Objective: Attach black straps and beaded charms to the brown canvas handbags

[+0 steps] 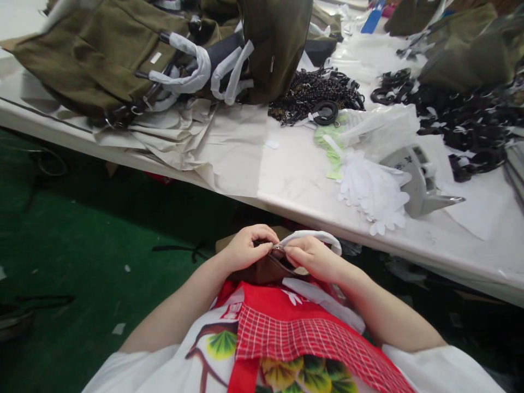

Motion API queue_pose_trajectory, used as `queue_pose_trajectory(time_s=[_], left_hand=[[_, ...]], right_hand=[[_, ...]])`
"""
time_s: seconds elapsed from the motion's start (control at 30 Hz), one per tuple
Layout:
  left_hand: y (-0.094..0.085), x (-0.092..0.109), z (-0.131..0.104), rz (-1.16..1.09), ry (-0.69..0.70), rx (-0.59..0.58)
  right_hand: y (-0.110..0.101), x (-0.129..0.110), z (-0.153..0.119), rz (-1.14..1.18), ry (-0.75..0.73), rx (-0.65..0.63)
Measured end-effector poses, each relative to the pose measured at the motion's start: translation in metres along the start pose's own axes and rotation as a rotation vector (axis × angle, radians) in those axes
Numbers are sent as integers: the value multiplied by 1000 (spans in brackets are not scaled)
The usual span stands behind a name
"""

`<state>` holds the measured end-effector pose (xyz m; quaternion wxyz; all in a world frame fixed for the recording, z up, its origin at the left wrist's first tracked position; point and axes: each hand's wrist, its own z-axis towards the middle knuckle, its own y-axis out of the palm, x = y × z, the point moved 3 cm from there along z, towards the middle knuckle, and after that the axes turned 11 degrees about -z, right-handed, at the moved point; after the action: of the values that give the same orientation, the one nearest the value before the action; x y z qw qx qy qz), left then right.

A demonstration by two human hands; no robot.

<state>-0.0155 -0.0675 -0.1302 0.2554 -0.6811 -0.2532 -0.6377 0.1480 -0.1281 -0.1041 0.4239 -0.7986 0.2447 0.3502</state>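
An olive-brown handbag [266,270] rests against my red apron, with a partly parted zipper along its opening. My left hand [249,250] pinches the left side of a small metal fitting [278,247] at the bag's opening, thumb and forefinger nearly touching it. From the other side my right hand [313,255] grips the zipper edge beside the same fitting, fingers curled. Whether the fitting is a zipper pull or a clasp is too small to tell. A handle wrapped in white [323,236] arches behind my right hand. The bag's lower part is hidden by my hands and apron.
Ahead runs a white table [295,185]. Olive bags [110,60] with wrapped handles lie on its left, on beige sheets [176,136]. Dark chains [319,93], black straps [466,120], white paper tags [370,188] and a grey tape dispenser [417,183] are towards the right.
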Motion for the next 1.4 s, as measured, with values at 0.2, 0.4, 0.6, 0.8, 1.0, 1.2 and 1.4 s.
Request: queue_pose_trajectory(time_s=[0.2,0.4,0.6,0.8,1.0,1.2,1.4], left_hand=[[-1,0,-2,-7,0,18],[-2,5,-2,23,24,7],[-3,5,-3,27,-15,114],[-4,8,-4,-45,21,288],[-18,20,5,93,74,441],[-29,39,40,133,82,274],[-40,42,134,440,25,86]], right_hand=[[2,-1,3,-51,26,-23],[2,-7,10,-146,-14,-36],[-3,-9,6,-263,47,65],[-13,-13,3,-270,21,381],[-5,-18,20,105,-148,341],[5,10,46,714,-172,155],[17,44,63,980,-112,140]])
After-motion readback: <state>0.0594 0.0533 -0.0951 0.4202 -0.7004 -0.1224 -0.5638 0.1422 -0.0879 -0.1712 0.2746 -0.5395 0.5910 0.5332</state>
